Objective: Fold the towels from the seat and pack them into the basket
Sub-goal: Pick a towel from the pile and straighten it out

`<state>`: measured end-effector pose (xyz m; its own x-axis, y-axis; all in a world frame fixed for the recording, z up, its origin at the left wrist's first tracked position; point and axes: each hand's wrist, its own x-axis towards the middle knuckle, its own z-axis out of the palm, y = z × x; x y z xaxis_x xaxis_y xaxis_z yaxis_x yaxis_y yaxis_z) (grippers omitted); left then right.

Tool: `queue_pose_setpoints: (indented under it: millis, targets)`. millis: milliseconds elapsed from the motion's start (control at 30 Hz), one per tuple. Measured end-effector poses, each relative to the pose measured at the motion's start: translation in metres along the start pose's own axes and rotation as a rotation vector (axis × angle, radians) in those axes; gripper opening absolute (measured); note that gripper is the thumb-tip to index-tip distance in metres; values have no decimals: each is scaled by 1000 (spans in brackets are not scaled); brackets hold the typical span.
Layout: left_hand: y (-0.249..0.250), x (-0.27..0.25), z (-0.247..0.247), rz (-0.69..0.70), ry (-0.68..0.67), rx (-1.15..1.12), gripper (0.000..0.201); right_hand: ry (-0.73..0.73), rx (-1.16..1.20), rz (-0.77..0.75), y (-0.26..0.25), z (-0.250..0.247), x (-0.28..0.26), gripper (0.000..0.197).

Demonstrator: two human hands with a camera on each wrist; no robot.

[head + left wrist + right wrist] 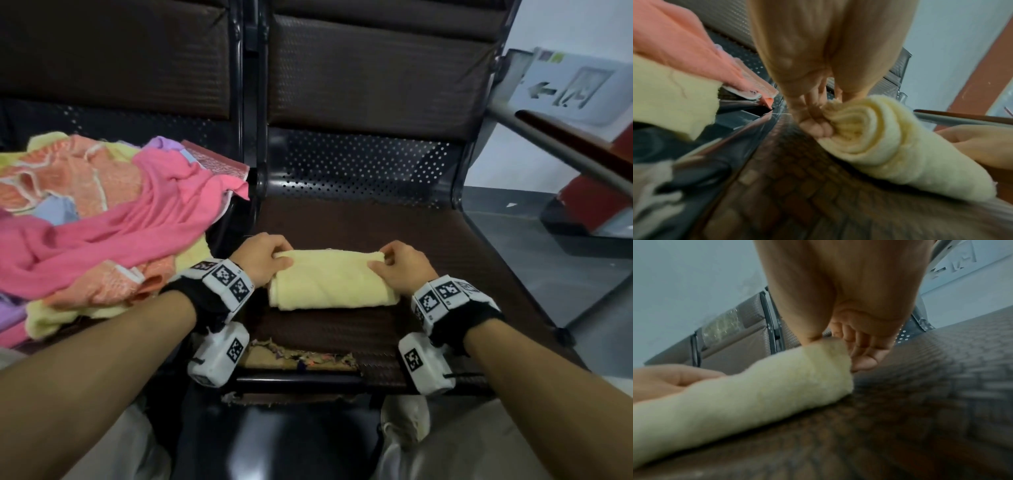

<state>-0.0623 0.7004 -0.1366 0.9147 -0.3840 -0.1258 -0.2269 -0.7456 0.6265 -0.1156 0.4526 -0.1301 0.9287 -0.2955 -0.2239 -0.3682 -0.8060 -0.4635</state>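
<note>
A pale yellow towel point(330, 279), rolled into a thick bundle, lies across the brown seat point(359, 222) in front of me. My left hand point(265, 257) pinches its far left corner between thumb and fingers. In the left wrist view the rolled end point(863, 129) shows its spiral layers, and the left hand's fingers point(813, 125) curl against it. My right hand point(399, 263) pinches the far right corner. In the right wrist view, the right hand's fingers point(863, 353) grip the towel's end point(818, 369). No basket is in view.
A heap of loose towels point(102, 212) in pink, orange, yellow and purple covers the seat to my left. The right seat's front edge point(301, 356) is torn, with padding showing. A metal armrest point(561, 144) runs at the right, and grey floor lies beyond it.
</note>
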Motion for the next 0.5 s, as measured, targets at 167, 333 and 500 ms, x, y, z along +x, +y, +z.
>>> queue_pose_setpoints:
  millis: [167, 333, 500]
  targets:
    - [4, 10, 6, -35, -60, 12, 26, -153, -201, 171, -2, 4, 10, 68]
    - [9, 8, 6, -61, -105, 40, 27, -232, -60, 196, -19, 10, 9, 74]
    - [40, -2, -12, -53, 41, 154, 64, -85, 299, -174, -42, -19, -10, 33]
